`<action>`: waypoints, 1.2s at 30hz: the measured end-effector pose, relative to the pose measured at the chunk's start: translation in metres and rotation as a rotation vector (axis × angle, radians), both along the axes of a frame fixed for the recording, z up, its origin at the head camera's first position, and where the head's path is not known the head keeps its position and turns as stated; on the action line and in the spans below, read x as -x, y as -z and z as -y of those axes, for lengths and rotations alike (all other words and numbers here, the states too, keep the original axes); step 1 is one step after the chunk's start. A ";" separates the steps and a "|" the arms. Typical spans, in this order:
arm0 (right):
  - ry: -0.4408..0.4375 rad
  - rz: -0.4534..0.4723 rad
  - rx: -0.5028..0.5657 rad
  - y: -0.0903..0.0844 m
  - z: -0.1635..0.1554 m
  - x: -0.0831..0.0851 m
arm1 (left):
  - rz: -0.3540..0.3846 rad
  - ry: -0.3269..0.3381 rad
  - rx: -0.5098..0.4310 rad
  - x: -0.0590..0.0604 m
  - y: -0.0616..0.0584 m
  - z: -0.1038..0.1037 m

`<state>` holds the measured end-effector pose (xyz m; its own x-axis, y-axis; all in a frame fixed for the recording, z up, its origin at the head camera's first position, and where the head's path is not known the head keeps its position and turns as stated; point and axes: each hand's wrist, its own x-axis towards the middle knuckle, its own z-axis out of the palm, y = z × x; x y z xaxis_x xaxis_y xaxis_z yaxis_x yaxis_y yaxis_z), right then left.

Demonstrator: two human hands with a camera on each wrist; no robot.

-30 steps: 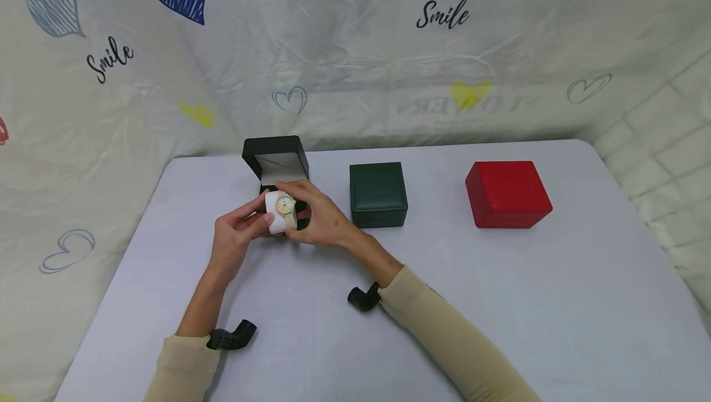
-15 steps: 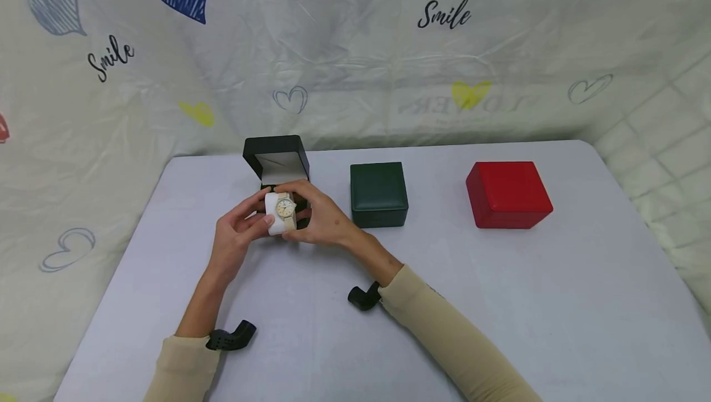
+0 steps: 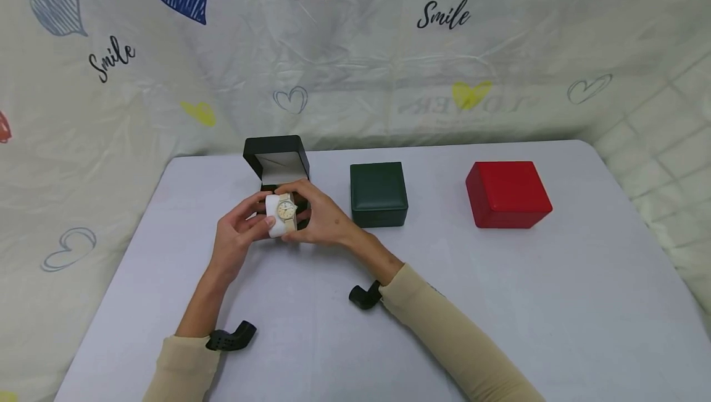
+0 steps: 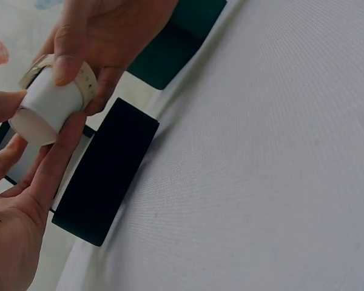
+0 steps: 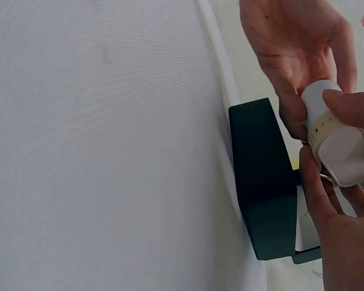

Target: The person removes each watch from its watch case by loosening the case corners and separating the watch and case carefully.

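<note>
"What has the left hand (image 3: 234,238) got?"

"Thumb and fingers pinch the 9 o'clock end of a smooth white rounded cushion (image 3: 271,207), spread only as wide as the cushion. And look, the right hand (image 3: 328,220) is in too, from 3 o'clock, thumb and fingers curled round that end"

"The watch?"

"I have it: a round watch with a pale dial and cream strap (image 3: 286,209), wrapped round the cushion, dial up, right between both hands!"

"And the boxes?"

"At 12 o'clock from the watch, just beyond, a dark open box with pale lining (image 3: 282,167); I can't tell whether the cushion touches it. Out at 3 o'clock, a closed dark green leather-look box (image 3: 379,195), then farther along, a closed glossy red box (image 3: 511,195), all on a white cloth-covered table (image 3: 472,291)"
</note>
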<state>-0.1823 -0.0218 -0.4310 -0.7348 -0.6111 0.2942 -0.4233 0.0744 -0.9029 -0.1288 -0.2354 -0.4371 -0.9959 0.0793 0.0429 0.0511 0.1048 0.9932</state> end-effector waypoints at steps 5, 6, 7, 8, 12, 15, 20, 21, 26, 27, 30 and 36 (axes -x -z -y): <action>0.006 0.010 -0.004 -0.001 -0.001 0.000 | -0.002 0.002 0.006 0.000 0.000 0.000; 0.007 0.010 -0.005 -0.001 -0.001 0.000 | -0.002 0.002 0.008 0.000 0.000 0.000; 0.007 0.010 -0.008 -0.001 -0.001 0.000 | -0.002 0.001 0.010 0.000 0.000 0.000; 0.008 0.010 -0.009 -0.001 -0.001 0.000 | -0.002 0.002 0.009 -0.001 0.001 0.000; 0.007 0.007 -0.013 0.000 -0.001 0.000 | -0.003 0.000 0.004 -0.001 0.001 0.000; 0.013 0.007 -0.007 0.000 0.000 0.000 | -0.002 -0.005 0.002 -0.001 0.001 0.000; 0.022 0.012 -0.008 0.000 -0.001 -0.001 | 0.005 -0.014 -0.001 -0.001 0.000 -0.001; 0.022 0.014 -0.006 0.000 -0.001 -0.001 | 0.004 -0.015 -0.002 0.000 -0.001 -0.002; 0.015 0.009 0.011 -0.001 -0.002 0.000 | -0.010 -0.021 -0.029 0.001 -0.001 -0.002; 0.013 0.009 0.010 -0.001 -0.002 0.000 | -0.010 -0.022 -0.037 0.001 -0.001 -0.001; 0.008 0.010 0.000 -0.001 -0.001 0.001 | -0.003 -0.026 -0.053 0.001 -0.001 0.000; -0.005 0.010 -0.011 -0.002 -0.001 0.000 | 0.014 -0.028 -0.069 0.000 -0.001 0.001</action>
